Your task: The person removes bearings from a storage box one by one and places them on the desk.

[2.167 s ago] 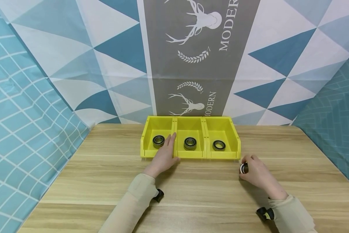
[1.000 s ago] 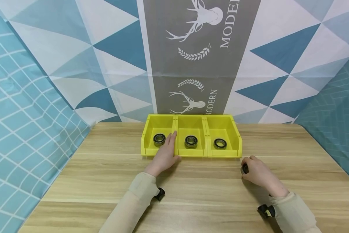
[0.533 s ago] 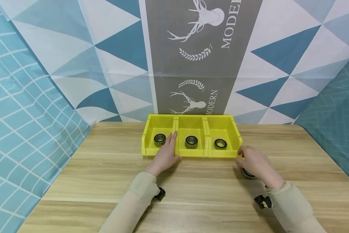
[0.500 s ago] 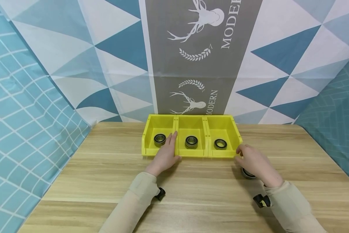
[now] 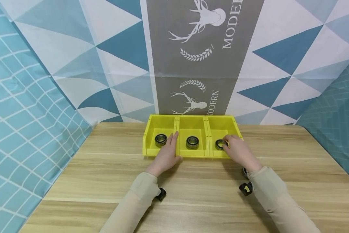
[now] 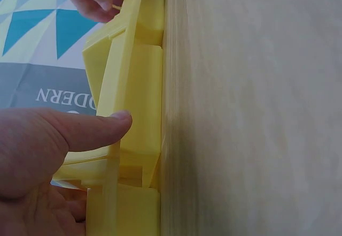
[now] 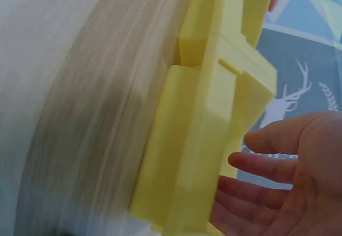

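Observation:
Three joined yellow bins (image 5: 191, 153) stand in a row, each with a black-and-silver ball bearing inside: a left bearing (image 5: 161, 139), a middle bearing (image 5: 192, 142) and a right bearing (image 5: 220, 144). My left hand (image 5: 165, 157) rests with extended fingers along the divider between the left and middle bins; its thumb (image 6: 101, 129) lies at the front edge. Over the right bin reaches my right hand (image 5: 238, 150), fingertips at the right bearing and partly covering it. In the right wrist view its fingers (image 7: 262, 164) are spaced apart. Another bearing (image 5: 245, 173) on the table is partly hidden by my right wrist.
The bins stand near the back edge of the wooden table (image 5: 191, 200). Behind hangs a patterned cloth (image 5: 189, 64) with deer prints, and a tiled-pattern blue cloth (image 5: 23, 129) borders the left side. Black wrist devices are strapped under both sleeves.
My right hand has let go of a bearing on the table right of the bins and moved up and left into the right bin. My left hand has stayed in place.

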Demonstrator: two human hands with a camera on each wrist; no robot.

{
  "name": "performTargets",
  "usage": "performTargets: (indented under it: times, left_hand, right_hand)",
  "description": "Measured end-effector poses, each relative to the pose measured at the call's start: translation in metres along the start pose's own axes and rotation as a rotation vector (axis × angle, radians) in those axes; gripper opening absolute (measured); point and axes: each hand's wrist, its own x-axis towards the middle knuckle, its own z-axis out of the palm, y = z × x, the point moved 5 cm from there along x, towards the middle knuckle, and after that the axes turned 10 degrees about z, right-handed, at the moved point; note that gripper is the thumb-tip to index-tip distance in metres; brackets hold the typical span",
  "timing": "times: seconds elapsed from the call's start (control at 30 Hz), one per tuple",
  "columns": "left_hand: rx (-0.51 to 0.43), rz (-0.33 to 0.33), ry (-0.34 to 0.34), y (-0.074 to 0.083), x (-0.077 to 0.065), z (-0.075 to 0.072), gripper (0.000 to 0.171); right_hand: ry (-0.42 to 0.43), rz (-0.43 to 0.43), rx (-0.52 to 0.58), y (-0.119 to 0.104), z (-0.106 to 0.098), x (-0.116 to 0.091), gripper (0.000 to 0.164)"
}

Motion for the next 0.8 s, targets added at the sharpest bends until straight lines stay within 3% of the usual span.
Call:
performTargets:
  times: [0.33, 0.8]
  left_hand:
    - [0.0, -0.008, -0.009, 0.001, 0.0, 0.0, 0.098]
    - [0.003, -0.006, -0.008, 0.0, 0.0, 0.0, 0.098]
  right_hand:
    - [-0.119, 0.071, 0.0, -0.001, 0.02, 0.018, 0.039]
    - [-0.186, 0.136, -0.049, 0.001, 0.03, 0.033, 0.046]
